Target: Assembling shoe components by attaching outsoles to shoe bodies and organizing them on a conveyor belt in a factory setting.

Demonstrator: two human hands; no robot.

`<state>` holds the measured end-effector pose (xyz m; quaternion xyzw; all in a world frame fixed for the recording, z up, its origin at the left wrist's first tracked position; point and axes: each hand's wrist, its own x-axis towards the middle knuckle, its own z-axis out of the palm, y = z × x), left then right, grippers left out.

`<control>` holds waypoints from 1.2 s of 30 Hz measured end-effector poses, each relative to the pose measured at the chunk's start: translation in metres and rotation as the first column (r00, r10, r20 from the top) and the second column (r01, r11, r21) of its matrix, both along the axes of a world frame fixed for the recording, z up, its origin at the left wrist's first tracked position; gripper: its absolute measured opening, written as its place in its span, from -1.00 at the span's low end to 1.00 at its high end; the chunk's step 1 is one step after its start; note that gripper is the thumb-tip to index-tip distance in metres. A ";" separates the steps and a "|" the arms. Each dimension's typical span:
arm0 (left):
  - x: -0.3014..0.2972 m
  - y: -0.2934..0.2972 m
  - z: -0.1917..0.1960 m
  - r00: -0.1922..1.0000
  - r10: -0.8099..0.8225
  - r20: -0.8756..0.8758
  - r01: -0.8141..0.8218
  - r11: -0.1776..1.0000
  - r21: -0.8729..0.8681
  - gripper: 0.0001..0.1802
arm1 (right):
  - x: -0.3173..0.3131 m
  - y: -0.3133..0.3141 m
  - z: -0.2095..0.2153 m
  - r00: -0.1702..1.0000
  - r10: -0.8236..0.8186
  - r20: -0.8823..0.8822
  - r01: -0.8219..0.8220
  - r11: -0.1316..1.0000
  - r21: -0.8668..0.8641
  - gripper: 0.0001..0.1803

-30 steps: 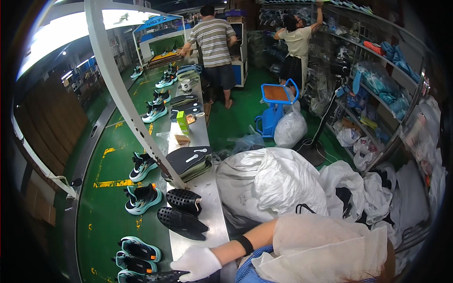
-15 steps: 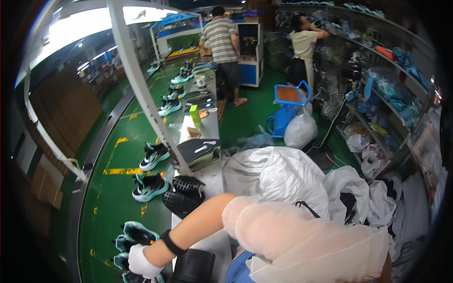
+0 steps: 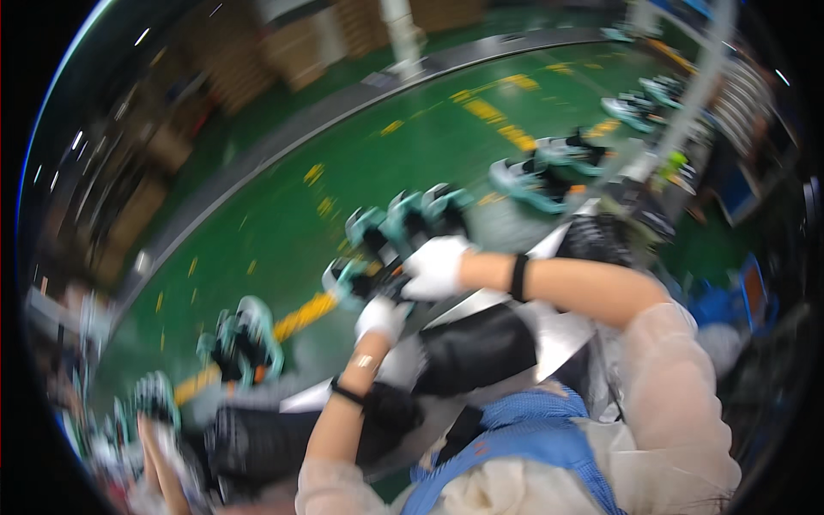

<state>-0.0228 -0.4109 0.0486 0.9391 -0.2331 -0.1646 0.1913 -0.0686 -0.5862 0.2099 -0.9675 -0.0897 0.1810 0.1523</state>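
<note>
Shoe is being gripped by left hand and right hand, handling apparently unfinished, while three neighbouring shoes are standing unheld.

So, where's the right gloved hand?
In the head view, the right gloved hand is near the centre, just below three teal-soled sneakers, right of the left gloved hand.

Looks like a shoe factory at work, judging by teal-and-black sports shoes set out in groups along a long green surface with yellow marks, conveyor-like. Note metal desk running alongside, blue apron in foreground, another person's forearms reaching to shoes farther left, striped-shirted person at far right. Beyond, in blur, see brown box shapes and strip lights
</note>
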 end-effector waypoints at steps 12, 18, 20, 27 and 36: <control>-0.010 0.061 0.025 0.980 0.105 -0.169 -0.112 0.993 -0.034 -0.51 | 0.084 0.096 -0.032 0.986 0.094 -0.138 -0.099 0.995 -0.032 -0.51; -0.010 0.066 0.034 0.961 0.101 -0.257 -0.148 0.974 -0.170 -0.51 | 0.081 0.141 -0.080 0.968 0.186 0.169 -0.149 0.966 -0.213 -0.80; -0.005 0.072 0.023 0.960 0.103 -0.259 -0.152 0.973 -0.176 -0.49 | 0.085 0.148 -0.097 0.944 0.247 0.219 -0.198 0.954 -0.224 -0.82; 0.010 0.068 0.022 0.952 0.013 -0.307 -0.025 0.999 -0.037 -0.44 | 0.097 0.141 -0.084 0.954 0.300 0.015 -0.293 0.940 -0.174 -0.72; 0.010 0.062 0.019 0.966 0.004 -0.260 -0.010 1.000 -0.021 -0.49 | 0.108 0.146 -0.090 0.851 0.525 -0.013 -0.491 0.786 -0.377 -0.80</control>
